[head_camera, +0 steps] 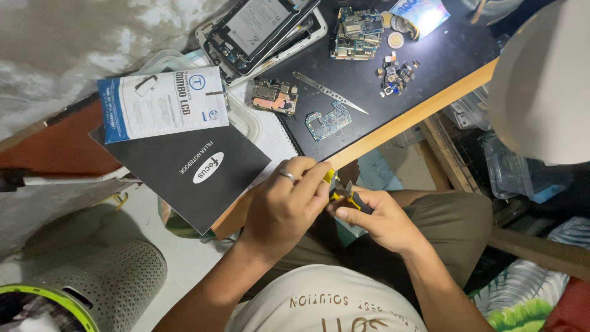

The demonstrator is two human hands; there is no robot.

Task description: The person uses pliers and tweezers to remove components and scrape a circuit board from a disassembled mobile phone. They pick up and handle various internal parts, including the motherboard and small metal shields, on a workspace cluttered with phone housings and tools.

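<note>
My left hand (284, 206), with a ring on one finger, pinches something small at its fingertips, too small to make out. My right hand (378, 218) grips small pliers with yellow-and-black handles (342, 192), whose jaws meet the left fingertips. Both hands hover over my lap, just in front of the wooden edge (405, 120) of the black work mat (430, 55).
On the mat lie circuit boards (327, 121), metal tweezers (329, 92), an opened phone frame (258, 31), small loose parts (396, 74) and coins. A black notebook (184, 172) and a blue-white package (161, 103) sit left. A perforated stool (107, 270) stands lower left.
</note>
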